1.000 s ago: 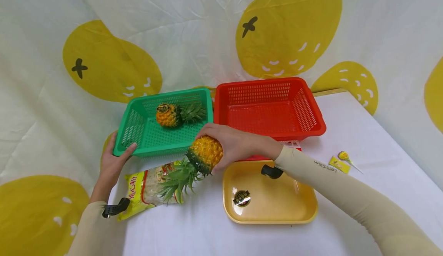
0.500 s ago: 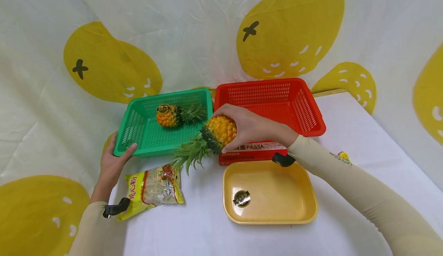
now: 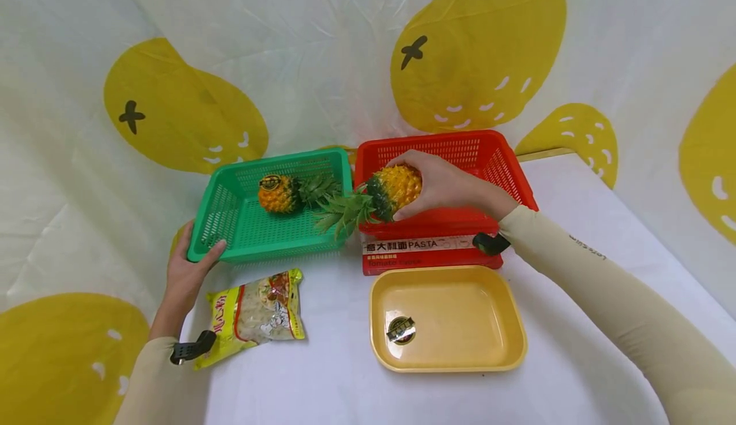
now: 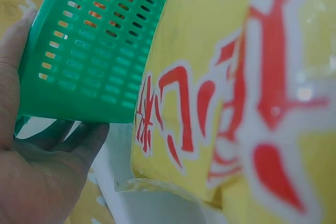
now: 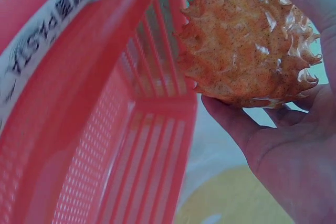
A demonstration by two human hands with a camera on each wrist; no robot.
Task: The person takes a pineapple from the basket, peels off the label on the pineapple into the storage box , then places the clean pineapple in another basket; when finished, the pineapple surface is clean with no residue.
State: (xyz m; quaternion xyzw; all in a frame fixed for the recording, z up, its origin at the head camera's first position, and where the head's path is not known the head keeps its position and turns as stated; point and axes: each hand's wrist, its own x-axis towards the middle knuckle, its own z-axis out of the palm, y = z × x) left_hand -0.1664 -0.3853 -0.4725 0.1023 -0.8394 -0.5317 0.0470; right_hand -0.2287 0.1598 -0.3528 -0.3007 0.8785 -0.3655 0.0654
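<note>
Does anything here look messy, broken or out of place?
Nothing looks broken or spilled. One oddity: the red basket sits on a pasta box rather than flat on the table. The right hand holds a pineapple over it.

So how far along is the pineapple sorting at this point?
One pineapple already lies in the green basket, whose corner the left hand grips. The right hand holds a second pineapple above the red basket, not yet set down. The yellow tray holds only a sticker; the snack bag and pasta box sit untouched.
</note>
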